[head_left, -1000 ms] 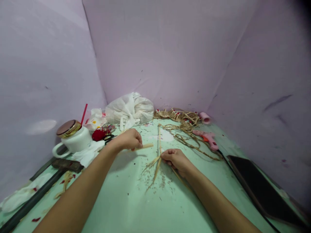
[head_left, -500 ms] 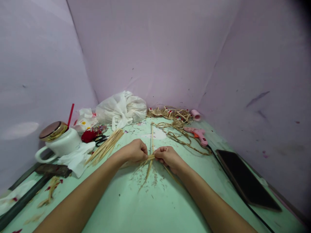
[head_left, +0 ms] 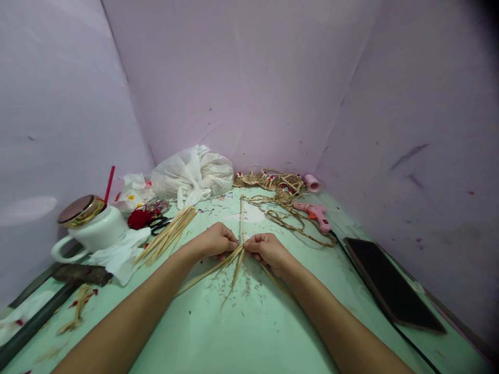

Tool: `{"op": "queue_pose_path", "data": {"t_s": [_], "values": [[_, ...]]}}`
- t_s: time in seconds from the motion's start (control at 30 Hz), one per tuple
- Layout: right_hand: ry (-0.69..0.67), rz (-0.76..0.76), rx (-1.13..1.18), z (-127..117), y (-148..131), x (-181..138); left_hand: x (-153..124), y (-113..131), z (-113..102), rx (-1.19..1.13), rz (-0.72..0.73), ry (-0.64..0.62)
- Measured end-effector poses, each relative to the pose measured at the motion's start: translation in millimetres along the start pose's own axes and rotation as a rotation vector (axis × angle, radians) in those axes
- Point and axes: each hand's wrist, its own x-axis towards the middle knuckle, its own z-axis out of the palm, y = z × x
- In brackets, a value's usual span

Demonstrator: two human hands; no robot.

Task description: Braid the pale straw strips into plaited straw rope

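Straw strands (head_left: 236, 272) are lying at the near middle of the desk (head_left: 234, 343), where the left hand (head_left: 219, 241) and the right hand (head_left: 268, 252) are pinching them, fingertips almost meeting at the fork. Loose ends are fanning toward the near side, one long end trailing near-left past the left wrist, while a narrow braid (head_left: 242, 218) is running straight to the far side. Just left of the left hand, a bundle of straw (head_left: 167, 236) is lying slantwise, with black-handled scissors (head_left: 158, 225) and a red ball (head_left: 139, 218) resting beyond it. Farther left, a white mug (head_left: 103, 231) is standing behind a hammer (head_left: 81, 275), and a crumpled white tissue (head_left: 122, 254) is lying beside both. On the far side, a white plastic bag (head_left: 197, 176) is slumping near the wall (head_left: 241, 104). To the right, brown braided cord (head_left: 298, 223) is looping beside a pink glue gun (head_left: 315, 214), whose black cable (head_left: 415, 350) is trailing near-right past a dark flat panel (head_left: 392, 283).
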Motion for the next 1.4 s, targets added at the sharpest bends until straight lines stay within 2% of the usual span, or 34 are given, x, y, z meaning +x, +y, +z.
{"op": "queue_pose_path", "data": {"t_s": [0.5, 0.67, 0.8, 1.03, 1.27, 1.4], "values": [[0.004, -0.016, 0.04, 2, -1, -1, 8, 13, 15, -0.271, -0.213, 0.164], [0.002, 0.013, 0.089, 1, -2, -1, 7, 19, 18, -0.492, -0.316, 0.061], [0.005, 0.027, 0.093, -1, 0, 1, 7, 16, 19, -0.579, -0.271, -0.006], [0.012, 0.053, 0.122, -2, 0, 2, 6, 13, 22, -0.455, -0.205, 0.125], [-0.052, 0.061, 0.155, -6, -2, 0, 6, 12, 24, -0.566, -0.173, -0.018], [-0.102, 0.035, 0.158, -8, -1, 1, 7, 11, 21, -0.485, -0.202, 0.041]]}}
